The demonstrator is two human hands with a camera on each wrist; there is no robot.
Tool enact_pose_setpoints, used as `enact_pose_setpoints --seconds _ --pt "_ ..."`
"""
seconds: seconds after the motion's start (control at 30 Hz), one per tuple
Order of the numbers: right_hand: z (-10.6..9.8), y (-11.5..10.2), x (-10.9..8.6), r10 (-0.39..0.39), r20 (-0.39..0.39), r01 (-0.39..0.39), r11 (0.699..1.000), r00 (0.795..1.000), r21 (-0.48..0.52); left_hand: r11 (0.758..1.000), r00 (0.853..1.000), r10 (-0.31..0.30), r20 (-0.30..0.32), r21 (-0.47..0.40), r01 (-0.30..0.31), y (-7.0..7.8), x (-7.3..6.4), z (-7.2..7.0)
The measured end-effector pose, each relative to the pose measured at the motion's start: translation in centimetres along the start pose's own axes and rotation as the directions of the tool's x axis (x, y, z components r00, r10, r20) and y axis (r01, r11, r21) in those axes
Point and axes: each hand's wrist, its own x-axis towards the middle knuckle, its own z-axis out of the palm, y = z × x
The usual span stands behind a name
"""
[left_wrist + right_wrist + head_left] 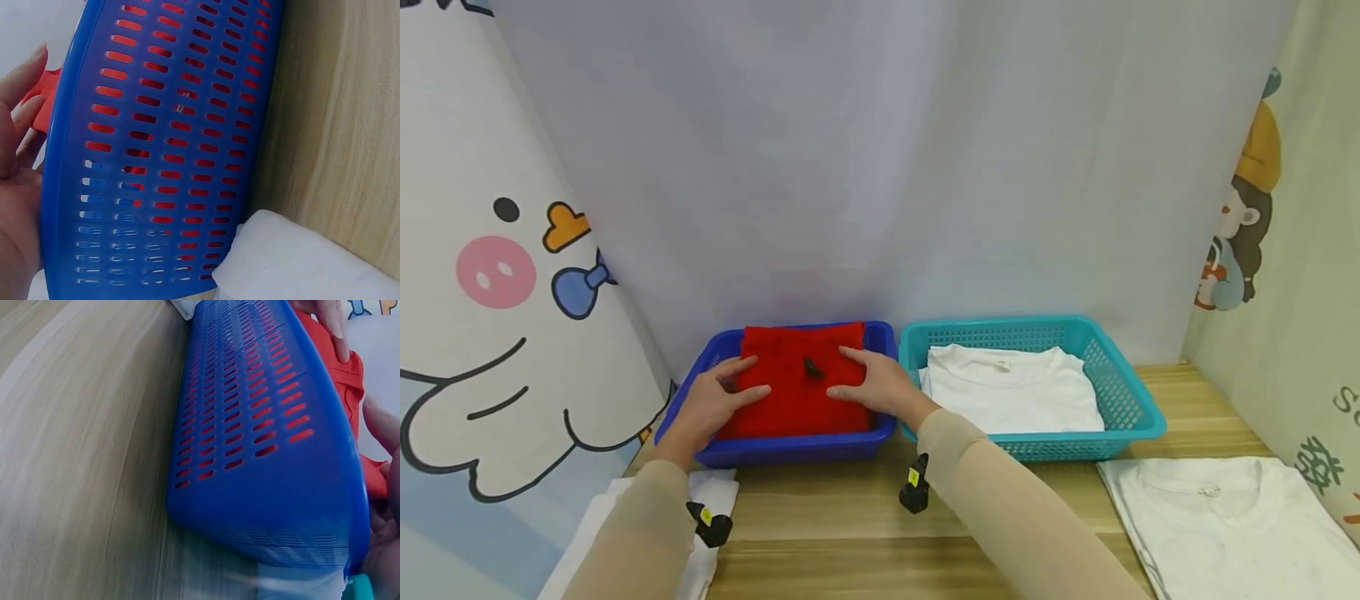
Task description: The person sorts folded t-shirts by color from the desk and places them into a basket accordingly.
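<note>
A folded red garment (793, 408) with a small dark mark lies in a blue perforated basket (790, 451). My left hand (709, 406) is at the garment's left side, fingers and thumb spread over it. On the opposite side, my right hand (886, 385) also has its thumb and fingers apart at the red cloth. Through the basket's slots, red cloth shows in the left wrist view, where the left hand (19, 212) is beyond the rim. In the right wrist view the right hand (384, 544) is partly cut off; its fingertips under the cloth's edge are hidden.
Right of the blue basket stands a teal basket (1131, 425) holding a folded white shirt (1015, 392). More folded white shirts (1232, 517) lie at the front right. White cloth (718, 492) lies at the front left, partly behind the left sleeve. A curtain (880, 167) hangs behind the wooden table (820, 533).
</note>
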Motion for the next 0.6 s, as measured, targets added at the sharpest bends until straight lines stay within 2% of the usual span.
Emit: enact_pose_setpoints --seconds 0.33,0.6 --pt "0.71 -0.06 0.03 -0.029 0.029 0.031 0.996 0.999 -0.083 0.999 1.0 -0.01 0.012 0.046 0.009 -0.04 -0.02 0.2" --pt "0.88 -0.13 -0.16 -0.034 0.015 0.036 0.985 0.999 -0.168 0.999 1.0 0.02 0.009 0.051 -0.02 -0.25 0.26 0.39"
